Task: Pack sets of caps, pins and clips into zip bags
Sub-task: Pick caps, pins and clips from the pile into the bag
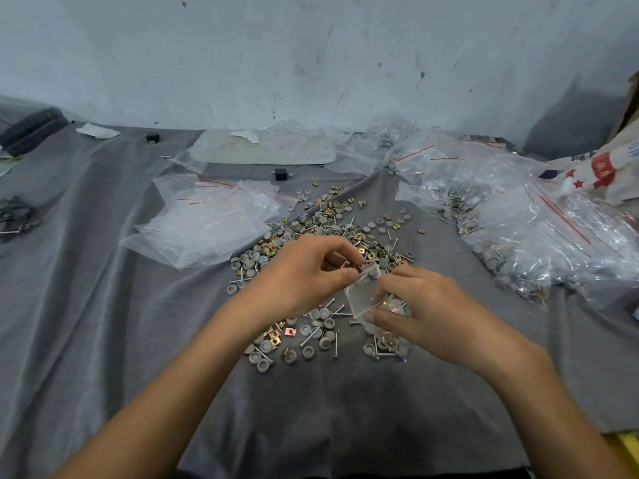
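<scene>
The right hand grips the lower part of a small zip bag with curled fingers. The left hand pinches its mouth. Beyond, a pile of caps, pins and clips remains loose on the surface. Farther out, empty bags lie left and filled bags right, so packing appears partly complete.
</scene>
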